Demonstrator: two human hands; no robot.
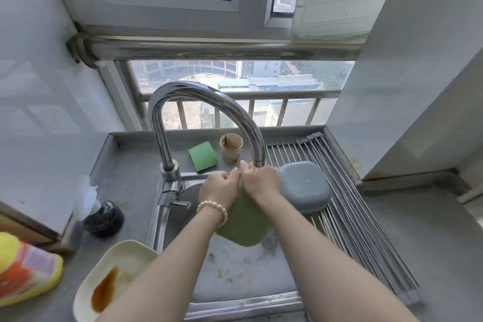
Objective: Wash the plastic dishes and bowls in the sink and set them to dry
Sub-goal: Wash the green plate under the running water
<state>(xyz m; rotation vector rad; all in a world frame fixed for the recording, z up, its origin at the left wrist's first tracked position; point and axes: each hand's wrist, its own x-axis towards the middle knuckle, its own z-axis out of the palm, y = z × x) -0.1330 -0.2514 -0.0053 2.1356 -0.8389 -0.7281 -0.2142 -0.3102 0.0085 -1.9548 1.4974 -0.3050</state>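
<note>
A green plastic dish (244, 225) is held on edge over the sink (245, 303), just under the tap's spout (258, 162). My left hand (219, 188) grips its top edge from the left. My right hand (258, 181) grips the same edge from the right, fingers curled over it. A blue-grey plastic bowl (304, 188) lies upside down on the roll-up drying rack (352, 206) to the right. A cream plate (109, 277) smeared with brown sauce rests at the sink's left front corner. A stained small cup (231, 148) stands behind the tap.
A green sponge (203, 156) lies behind the sink. The chrome tap (167, 138) arches over the basin, which holds foamy water. A dark round container with a plastic bag (103, 217) and a yellow detergent pack (23, 272) sit on the left counter. A white wall rises on the right.
</note>
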